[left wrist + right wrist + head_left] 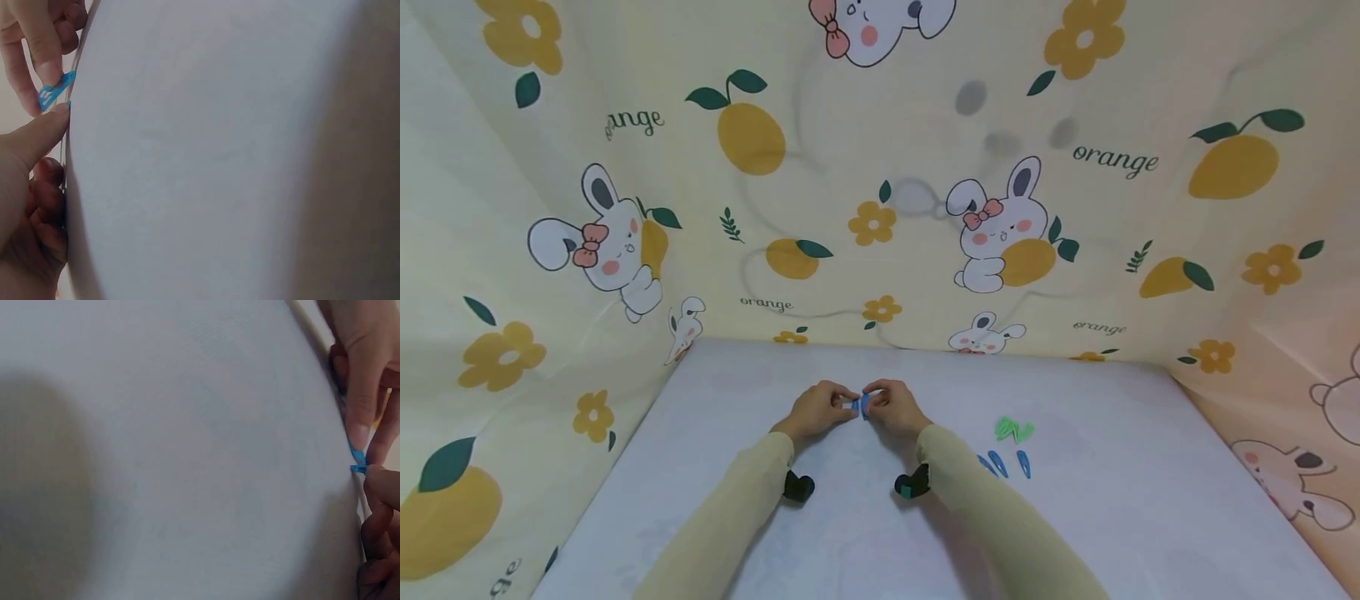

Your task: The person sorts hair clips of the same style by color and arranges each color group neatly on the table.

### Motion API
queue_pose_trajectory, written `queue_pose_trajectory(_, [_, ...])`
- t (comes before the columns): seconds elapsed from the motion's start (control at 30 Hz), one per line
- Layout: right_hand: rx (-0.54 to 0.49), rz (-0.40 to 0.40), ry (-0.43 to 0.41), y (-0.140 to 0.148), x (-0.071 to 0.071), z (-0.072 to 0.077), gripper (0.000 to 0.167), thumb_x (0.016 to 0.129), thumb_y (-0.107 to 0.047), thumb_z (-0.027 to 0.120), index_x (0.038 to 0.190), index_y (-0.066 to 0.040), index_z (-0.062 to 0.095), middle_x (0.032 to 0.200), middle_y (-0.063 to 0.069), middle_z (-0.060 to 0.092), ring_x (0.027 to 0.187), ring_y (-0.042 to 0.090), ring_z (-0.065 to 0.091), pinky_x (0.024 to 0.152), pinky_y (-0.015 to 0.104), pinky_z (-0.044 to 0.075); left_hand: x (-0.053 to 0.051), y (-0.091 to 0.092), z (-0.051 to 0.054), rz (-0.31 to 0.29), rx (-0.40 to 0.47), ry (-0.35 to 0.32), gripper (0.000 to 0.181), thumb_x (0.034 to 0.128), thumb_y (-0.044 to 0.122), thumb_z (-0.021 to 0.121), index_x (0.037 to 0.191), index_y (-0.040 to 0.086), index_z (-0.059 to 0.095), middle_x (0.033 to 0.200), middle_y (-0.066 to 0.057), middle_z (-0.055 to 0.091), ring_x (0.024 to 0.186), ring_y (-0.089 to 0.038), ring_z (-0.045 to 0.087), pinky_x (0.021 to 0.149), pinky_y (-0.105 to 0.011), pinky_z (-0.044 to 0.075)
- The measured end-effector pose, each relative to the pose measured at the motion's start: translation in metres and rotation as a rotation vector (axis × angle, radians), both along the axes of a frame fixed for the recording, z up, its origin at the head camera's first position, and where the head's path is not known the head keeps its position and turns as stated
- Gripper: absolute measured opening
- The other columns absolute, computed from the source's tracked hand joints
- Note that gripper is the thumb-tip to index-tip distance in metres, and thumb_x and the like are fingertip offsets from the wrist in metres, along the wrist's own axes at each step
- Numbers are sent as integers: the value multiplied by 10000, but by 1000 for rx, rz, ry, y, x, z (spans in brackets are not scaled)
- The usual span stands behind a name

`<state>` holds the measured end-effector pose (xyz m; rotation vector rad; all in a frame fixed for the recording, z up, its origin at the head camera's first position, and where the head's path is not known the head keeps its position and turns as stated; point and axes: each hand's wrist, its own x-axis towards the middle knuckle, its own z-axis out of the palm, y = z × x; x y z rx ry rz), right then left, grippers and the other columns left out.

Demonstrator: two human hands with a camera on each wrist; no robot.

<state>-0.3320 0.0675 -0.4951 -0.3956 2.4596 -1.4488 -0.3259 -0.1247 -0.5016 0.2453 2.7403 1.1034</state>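
Note:
Both hands meet just above the table's middle in the head view. My left hand (817, 410) pinches a blue snap hair clip (855, 407) between thumb and fingertips. Facing it, my right hand (898, 408) pinches another blue hair clip (865, 406), very close to the first. In the left wrist view, the right hand's clip (56, 91) is tilted and bears white marks; only a blue tip shows at the left thumb (47, 131). The right wrist view has both clips at its right edge, the left hand's clip (357, 455) just above the other.
To the right on the white table (1112, 500) lie several blue hair clips (1024, 464), one partly hidden by the right sleeve (992, 508). Beyond them is a small pile of bright green strands (1013, 429). A printed curtain (880, 150) encloses the back and sides.

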Motion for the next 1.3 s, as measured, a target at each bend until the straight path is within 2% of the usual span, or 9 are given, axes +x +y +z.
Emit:
queue_pose_trajectory(0.13, [70, -10, 38, -1, 1, -3, 312, 914, 25, 660, 1225, 3, 659, 934, 126, 721, 797, 134, 613, 722, 234, 505, 3, 2, 1, 5, -7, 0, 328, 897, 259, 774, 1210, 162, 745, 664, 24, 520, 628, -129, 462, 608, -274, 346])
queue_pose_trajectory(0.23, [108, -20, 36, -3, 1, -4, 322, 913, 14, 664, 1233, -24, 671, 927, 95, 706, 815, 144, 595, 731, 241, 491, 4, 2, 1, 0, -6, 2, 322, 902, 251, 771, 1210, 159, 744, 664, 20, 521, 622, -129, 461, 600, -272, 347])
queue_pose_trajectory(0.43, [154, -35, 41, -7, 2, -4, 314, 920, -17, 678, 1233, -45, 683, 921, 71, 687, 845, 162, 599, 771, 276, 500, 2, 0, 0, 3, 5, -14, 331, 906, 246, 767, 1226, 168, 730, 661, 20, 520, 610, -133, 462, 589, -271, 349])
queue_pose_trajectory(0.7, [206, -78, 51, -12, -2, -7, 312, 911, -67, 669, 1221, -41, 692, 864, 28, 660, 790, 152, 570, 727, 267, 448, 3, 1, 4, 10, 20, -35, 342, 904, 247, 770, 1233, 170, 719, 693, 7, 550, 631, -146, 491, 607, -279, 375])
queue_pose_trajectory(0.97, [278, -117, 81, -15, -1, -5, 295, 899, -119, 707, 1187, -57, 719, 1060, 82, 690, 974, 225, 600, 954, 443, 507, 3, 1, 6, 19, 13, -56, 357, 910, 260, 763, 1254, 188, 706, 708, 7, 556, 646, -148, 495, 623, -283, 384])
queue_pose_trajectory(1.3, [277, -146, 69, -16, -1, -8, 311, 887, -138, 716, 1195, -100, 726, 1115, 98, 695, 1027, 248, 623, 967, 456, 510, 3, 1, 5, -7, 18, -52, 352, 920, 249, 752, 1262, 185, 700, 732, -9, 572, 662, -159, 508, 622, -284, 398])
